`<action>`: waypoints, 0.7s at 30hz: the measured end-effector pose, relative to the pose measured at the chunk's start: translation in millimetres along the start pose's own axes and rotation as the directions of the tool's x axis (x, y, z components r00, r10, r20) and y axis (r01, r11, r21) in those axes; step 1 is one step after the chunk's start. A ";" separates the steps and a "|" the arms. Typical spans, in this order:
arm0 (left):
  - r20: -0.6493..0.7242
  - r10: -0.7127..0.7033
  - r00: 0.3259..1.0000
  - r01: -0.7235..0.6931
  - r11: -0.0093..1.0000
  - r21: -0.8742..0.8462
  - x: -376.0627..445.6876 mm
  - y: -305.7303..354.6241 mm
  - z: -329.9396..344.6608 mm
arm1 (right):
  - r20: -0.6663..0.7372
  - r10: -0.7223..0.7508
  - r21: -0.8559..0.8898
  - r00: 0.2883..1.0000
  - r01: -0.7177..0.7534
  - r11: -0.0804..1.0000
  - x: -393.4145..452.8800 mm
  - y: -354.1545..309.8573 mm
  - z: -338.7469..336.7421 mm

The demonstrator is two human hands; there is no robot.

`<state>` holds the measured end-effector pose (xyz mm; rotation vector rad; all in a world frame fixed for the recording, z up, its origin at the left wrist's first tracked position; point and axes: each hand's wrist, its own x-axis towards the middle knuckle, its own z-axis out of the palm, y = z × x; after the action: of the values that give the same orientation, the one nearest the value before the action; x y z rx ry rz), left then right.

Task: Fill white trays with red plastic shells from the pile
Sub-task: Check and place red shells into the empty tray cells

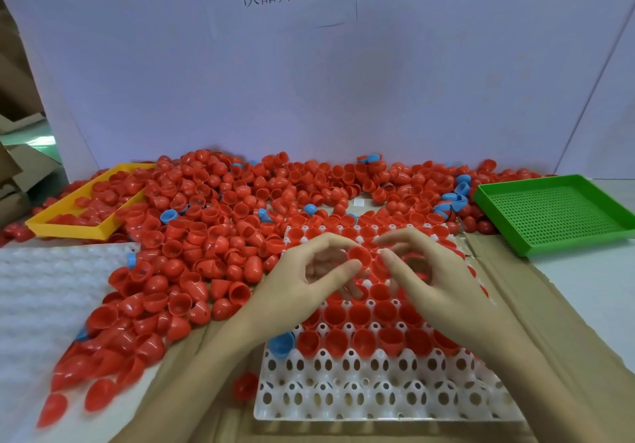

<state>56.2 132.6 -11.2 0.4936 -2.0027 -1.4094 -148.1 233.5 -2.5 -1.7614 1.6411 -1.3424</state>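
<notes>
Mid-fill: the left hand point(309, 277) pinches a red shell point(359, 256) over the white tray point(378, 398) at lower centre. The right hand point(429, 277) hovers curled; whether it holds one, I cannot tell. Next, seat the shell in an empty near-row cell; the pile point(213, 222) lies left.

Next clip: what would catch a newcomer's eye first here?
The sprawling pile of red shells across the table's far and left side dominates. Front and centre, both hands, left hand and right hand, meet over a white tray, the left pinching a red shell. A green tray sits right, a yellow tray left.
</notes>
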 end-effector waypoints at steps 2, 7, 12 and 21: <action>-0.014 -0.019 1.000 0.019 1.000 -0.009 1.2 -1.5 -2.3 | 0.025 -0.037 0.046 0.999 0.036 0.998 -0.2 -0.6 0.5; -0.039 -0.116 0.992 0.113 0.990 -0.082 2.9 -1.6 -7.8 | 0.133 -0.131 0.010 0.982 0.131 0.991 -2.7 0.8 3.1; -0.002 -0.173 0.985 0.173 0.985 -0.022 2.3 -2.5 -12.3 | 0.144 -0.107 -0.019 0.984 0.111 0.994 -4.6 2.0 16.7; 0.059 -0.128 0.990 0.124 0.990 0.066 2.4 -7.3 -22.1 | 0.057 -0.100 -0.071 0.993 0.104 0.992 -3.5 2.3 29.3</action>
<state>69.1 113.2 -12.3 0.6194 -2.1032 -1.4580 -124.8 226.8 -19.4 -1.9312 1.6108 -1.2821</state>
